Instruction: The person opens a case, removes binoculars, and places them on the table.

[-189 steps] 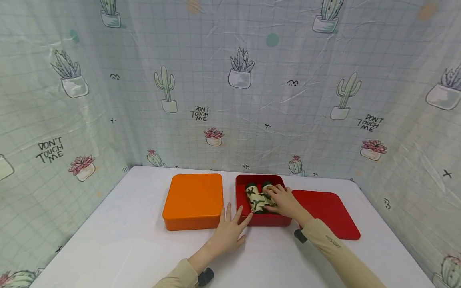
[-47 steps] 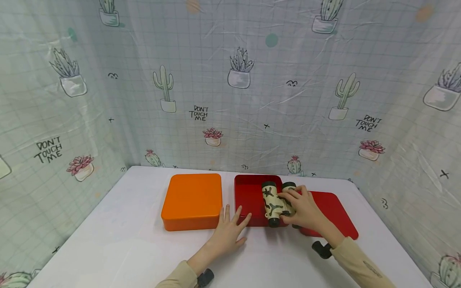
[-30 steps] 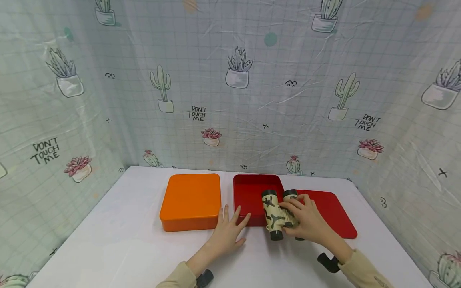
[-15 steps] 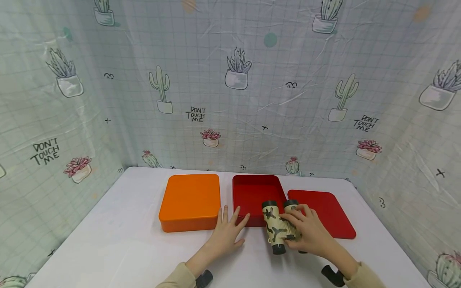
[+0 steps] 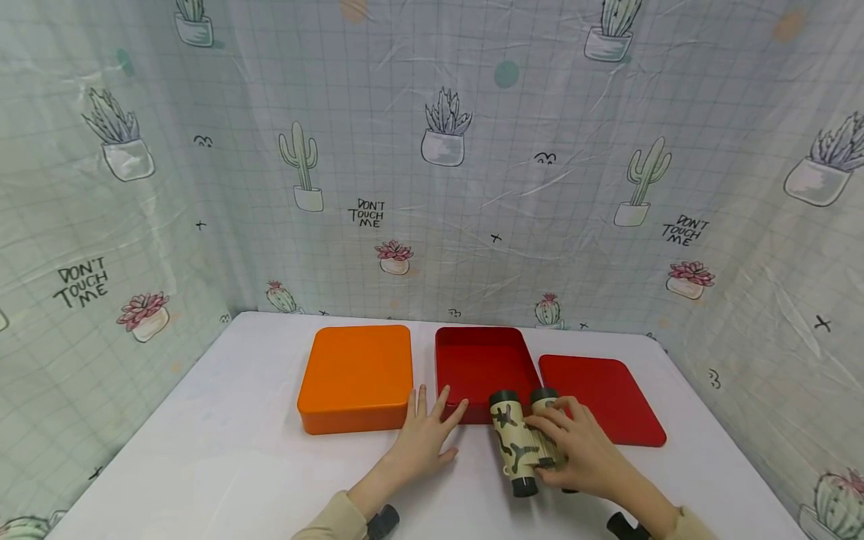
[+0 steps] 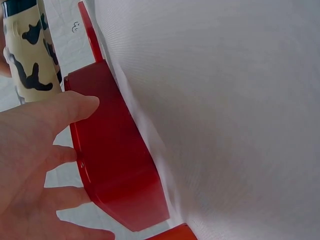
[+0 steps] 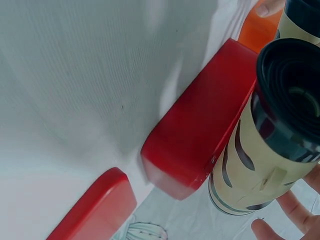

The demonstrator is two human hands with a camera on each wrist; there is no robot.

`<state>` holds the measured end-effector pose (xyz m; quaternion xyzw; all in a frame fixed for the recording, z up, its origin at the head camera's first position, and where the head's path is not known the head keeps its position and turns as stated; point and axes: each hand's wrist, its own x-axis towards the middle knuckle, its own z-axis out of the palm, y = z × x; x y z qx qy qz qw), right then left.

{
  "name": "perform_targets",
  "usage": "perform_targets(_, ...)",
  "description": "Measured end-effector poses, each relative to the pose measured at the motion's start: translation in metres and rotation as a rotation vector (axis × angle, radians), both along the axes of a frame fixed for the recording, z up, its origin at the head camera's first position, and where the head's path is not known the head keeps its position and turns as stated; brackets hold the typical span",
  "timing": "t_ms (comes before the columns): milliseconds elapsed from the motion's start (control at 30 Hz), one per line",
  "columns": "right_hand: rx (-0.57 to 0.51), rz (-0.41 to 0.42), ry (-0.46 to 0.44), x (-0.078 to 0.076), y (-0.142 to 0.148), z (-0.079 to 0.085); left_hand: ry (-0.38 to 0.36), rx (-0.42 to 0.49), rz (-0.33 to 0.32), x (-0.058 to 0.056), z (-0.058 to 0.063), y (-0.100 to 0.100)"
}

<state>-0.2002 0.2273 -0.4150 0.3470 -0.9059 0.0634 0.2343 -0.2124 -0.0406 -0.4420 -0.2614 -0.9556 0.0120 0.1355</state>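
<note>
Camouflage-patterned binoculars (image 5: 514, 442) with black ends are in my right hand (image 5: 582, 454), whose fingers and thumb grip the right barrel. They are in front of the open red box (image 5: 478, 415), their far ends overlapping its front wall in the head view. My left hand (image 5: 425, 442) has its fingers spread, the fingertips at the red box's near left corner. In the left wrist view the thumb (image 6: 80, 106) reaches in front of the red box (image 6: 117, 145). The right wrist view shows a barrel of the binoculars (image 7: 260, 165) close up, beside the red box (image 7: 200, 120).
A flat red lid (image 5: 604, 401) lies on the white table (image 5: 223, 450) right of the red box. An orange box (image 5: 358, 367), its top covered, stands to the left. Behind the table hangs a cactus-print sheet (image 5: 405, 150).
My right hand has lifted the binoculars from inside the red box and brought them rightward and toward me, past its front wall. My left hand has stayed in place.
</note>
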Motion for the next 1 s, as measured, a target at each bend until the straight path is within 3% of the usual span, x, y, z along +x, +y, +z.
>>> perform_targets(500,0.039,-0.017,-0.060,0.013,-0.001,-0.007,0.013,-0.003,-0.008,-0.002,0.000,-0.002)
perform_targets(1000,0.047,-0.002,-0.100,0.011,0.000,-0.023,0.007,-0.010,-0.005,-0.002,-0.002,-0.001)
